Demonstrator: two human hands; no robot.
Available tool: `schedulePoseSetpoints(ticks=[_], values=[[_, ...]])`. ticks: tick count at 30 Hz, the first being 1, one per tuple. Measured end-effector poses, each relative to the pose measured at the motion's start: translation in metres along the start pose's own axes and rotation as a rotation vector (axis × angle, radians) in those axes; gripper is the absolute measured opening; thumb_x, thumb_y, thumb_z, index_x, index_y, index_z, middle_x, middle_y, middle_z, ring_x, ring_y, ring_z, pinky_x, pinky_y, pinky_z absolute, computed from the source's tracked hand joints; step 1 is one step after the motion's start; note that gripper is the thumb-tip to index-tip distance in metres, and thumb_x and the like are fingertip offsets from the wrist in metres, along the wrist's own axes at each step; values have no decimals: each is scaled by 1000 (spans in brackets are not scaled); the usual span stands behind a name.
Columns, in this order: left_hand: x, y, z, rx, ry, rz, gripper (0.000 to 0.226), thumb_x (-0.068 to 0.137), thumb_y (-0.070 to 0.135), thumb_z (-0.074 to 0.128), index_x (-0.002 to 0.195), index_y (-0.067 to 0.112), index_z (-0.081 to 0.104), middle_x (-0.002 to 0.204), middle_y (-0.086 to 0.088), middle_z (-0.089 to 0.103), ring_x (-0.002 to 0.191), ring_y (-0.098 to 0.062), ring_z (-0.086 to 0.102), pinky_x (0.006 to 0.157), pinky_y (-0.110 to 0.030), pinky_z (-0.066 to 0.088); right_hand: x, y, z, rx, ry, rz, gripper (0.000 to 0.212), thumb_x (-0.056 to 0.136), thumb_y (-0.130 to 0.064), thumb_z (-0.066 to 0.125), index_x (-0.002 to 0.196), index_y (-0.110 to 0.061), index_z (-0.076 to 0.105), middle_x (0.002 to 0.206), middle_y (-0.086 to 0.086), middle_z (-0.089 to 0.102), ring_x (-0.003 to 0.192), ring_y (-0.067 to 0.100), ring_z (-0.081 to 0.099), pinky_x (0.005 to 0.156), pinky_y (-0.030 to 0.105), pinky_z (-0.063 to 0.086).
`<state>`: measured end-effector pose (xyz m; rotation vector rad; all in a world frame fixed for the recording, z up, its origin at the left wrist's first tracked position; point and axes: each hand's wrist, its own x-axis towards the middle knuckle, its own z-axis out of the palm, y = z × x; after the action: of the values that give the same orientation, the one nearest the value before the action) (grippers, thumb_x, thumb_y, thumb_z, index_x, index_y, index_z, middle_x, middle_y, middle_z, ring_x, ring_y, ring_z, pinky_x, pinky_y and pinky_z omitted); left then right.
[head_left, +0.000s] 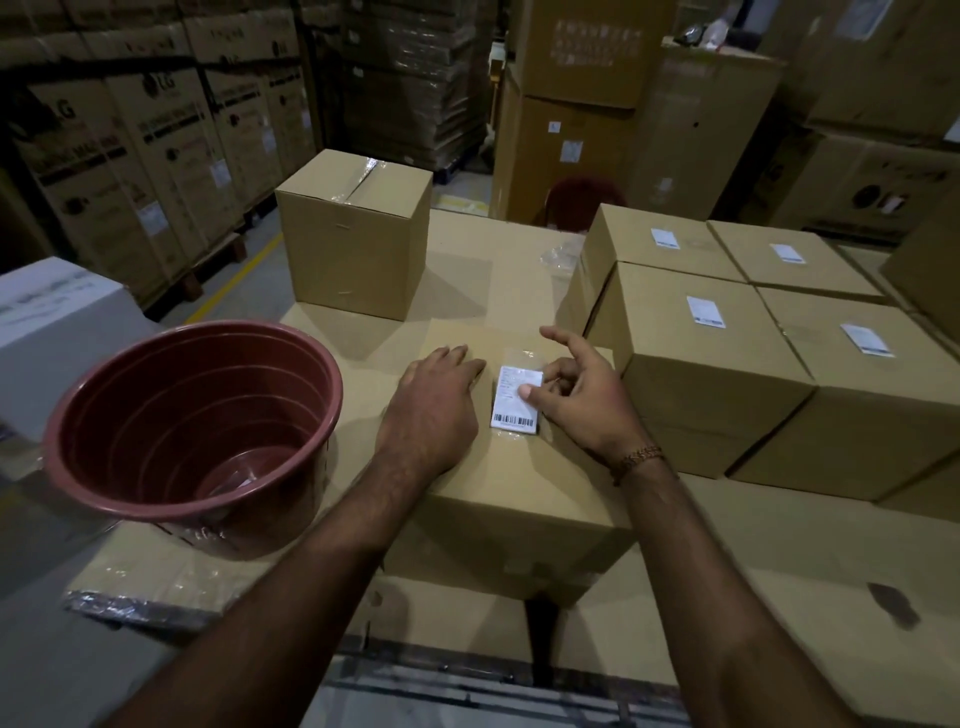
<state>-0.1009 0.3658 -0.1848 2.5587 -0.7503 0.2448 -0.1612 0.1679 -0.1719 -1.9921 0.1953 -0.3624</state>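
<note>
Dim warehouse — stacked cartons; grey floor.

Print on label too small to read; thumb of right grip covers its rt edge. Both forearms cut off at btm edge. Bkgd cartons lettering partly blurred.

You have six small boxes before you: one near box, one tall box behind it, and four right boxes. Five white labels show: one label on the near box, four right labels. One red tub at your left.
</note>
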Motion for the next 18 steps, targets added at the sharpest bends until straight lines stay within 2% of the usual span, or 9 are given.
schedulePoseSetpoints(ticks=[2,5,7,9,13,15,18], values=[[0,0,1,5,5,-1,47,106,16,44,152,24,51,163,-1,42,151,-20,33,125,-41,25,-1,1,0,15,13,30,83,83,-19,89,153,-35,47,83,-1,68,78,16,67,87,34,62],[1,-1,2,9,11,-9,48,106,16,43,153,25,50,164,1,42,151,-19,33,125,-41,25,-3,-1,2,72,62,63,85,82,-15,90,154,-30,47,86,6,73,92,25,76,93,42,63],[1,-1,2,6,14,-12,48,106,15,43,152,25,50,164,1,42,151,-19,33,125,-40,24,-6,-6,4,122,86,86,80,82,-10,89,151,-23,51,81,0,74,89,18,77,90,42,64],[1,-1,2,6,18,-8,48,105,15,43,152,24,50,164,1,42,151,-19,33,125,-40,24,-11,-11,6,160,78,123,76,83,-7,88,150,-16,52,81,-2,76,87,13,77,85,35,64],[1,0,1,9,22,-12,48,106,16,42,152,25,50,164,1,41,152,-18,32,124,-39,23,-19,-16,5,217,0,182,84,79,-2,90,150,-12,49,94,4,81,89,17,78,73,28,58],[0,0,1,10,28,-14,47,106,15,42,152,25,51,164,1,42,152,-19,32,124,-39,24,-21,-14,5,163,12,188,85,76,-2,92,150,-12,51,94,5,82,91,22,79,75,34,61],[0,1,2,13,29,-2,48,105,14,43,151,24,52,163,0,43,151,-20,33,123,-39,24,-22,-10,8,102,22,175,79,76,-5,93,146,-10,55,92,3,82,93,22,80,91,49,63]])
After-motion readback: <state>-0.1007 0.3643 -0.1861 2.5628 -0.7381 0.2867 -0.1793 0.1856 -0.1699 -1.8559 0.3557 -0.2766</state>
